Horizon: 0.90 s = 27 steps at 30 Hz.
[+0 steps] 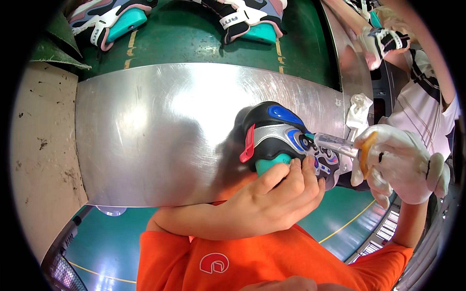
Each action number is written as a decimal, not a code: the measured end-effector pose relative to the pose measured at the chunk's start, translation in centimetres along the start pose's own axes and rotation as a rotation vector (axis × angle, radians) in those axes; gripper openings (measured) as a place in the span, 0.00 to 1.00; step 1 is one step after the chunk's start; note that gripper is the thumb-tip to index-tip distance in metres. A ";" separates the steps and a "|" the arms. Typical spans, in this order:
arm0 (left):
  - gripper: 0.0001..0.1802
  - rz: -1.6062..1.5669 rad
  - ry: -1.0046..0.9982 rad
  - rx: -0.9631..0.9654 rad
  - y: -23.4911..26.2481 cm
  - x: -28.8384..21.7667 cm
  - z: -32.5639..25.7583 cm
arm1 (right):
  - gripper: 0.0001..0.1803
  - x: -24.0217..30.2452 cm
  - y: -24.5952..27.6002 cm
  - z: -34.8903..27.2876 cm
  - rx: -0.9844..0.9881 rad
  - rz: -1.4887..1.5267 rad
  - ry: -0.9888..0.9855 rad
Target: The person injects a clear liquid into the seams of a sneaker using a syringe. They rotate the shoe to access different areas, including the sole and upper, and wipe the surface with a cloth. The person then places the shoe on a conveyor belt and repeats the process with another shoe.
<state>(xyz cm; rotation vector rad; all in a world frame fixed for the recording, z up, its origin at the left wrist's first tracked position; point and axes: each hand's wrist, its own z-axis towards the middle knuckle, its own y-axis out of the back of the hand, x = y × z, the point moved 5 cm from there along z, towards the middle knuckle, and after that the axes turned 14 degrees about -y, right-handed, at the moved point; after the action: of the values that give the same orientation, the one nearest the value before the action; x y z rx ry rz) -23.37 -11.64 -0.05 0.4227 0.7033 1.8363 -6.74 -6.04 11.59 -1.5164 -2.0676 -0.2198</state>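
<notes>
A black, silver and blue sports shoe (274,112) with a red heel loop is held at the front right of the metal table, its patterned sole side turned up. Part of a teal shoe last (273,163) shows along it. My bare left hand (291,194) grips the shoe from the near side, fingers closed on its edge. In a white glove, my right hand (405,162) holds a clear syringe (336,144) with a yellow flange. The syringe lies nearly level, its tip at the middle of the sole. Whether the tip touches cannot be told.
Beyond the metal table (145,145) runs a green conveyor belt (179,41), carrying white and grey shoes (250,19) on teal lasts. A white cloth (358,110) lies by the right edge. At the far right, another person's arm is near a shoe (383,44). A beige board (43,136) borders the left.
</notes>
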 end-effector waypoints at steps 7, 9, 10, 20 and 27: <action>0.12 -0.006 0.019 -0.027 -0.3 0.1 0.3 | 0.67 -1.1 1.2 -0.4 0.009 0.076 0.032; 0.10 -0.007 0.043 -0.044 -0.3 0.0 0.4 | 0.69 -1.7 1.7 -0.6 0.013 0.105 0.052; 0.09 -0.008 0.055 -0.053 -0.3 -0.1 0.4 | 0.71 -2.0 1.9 -0.6 0.019 0.113 0.057; 0.10 0.014 -0.019 0.025 -0.6 0.1 1.2 | 0.76 -3.2 4.0 -0.6 0.032 0.059 0.038; 0.15 0.010 -0.009 0.070 -0.7 0.1 1.3 | 0.76 -4.7 5.7 -0.4 0.218 0.096 0.195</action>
<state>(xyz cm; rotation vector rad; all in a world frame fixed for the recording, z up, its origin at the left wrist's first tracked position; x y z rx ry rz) -22.09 -11.02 0.46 0.4811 0.7623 1.8220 -0.41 -8.12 8.31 -1.3988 -1.7990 -0.0972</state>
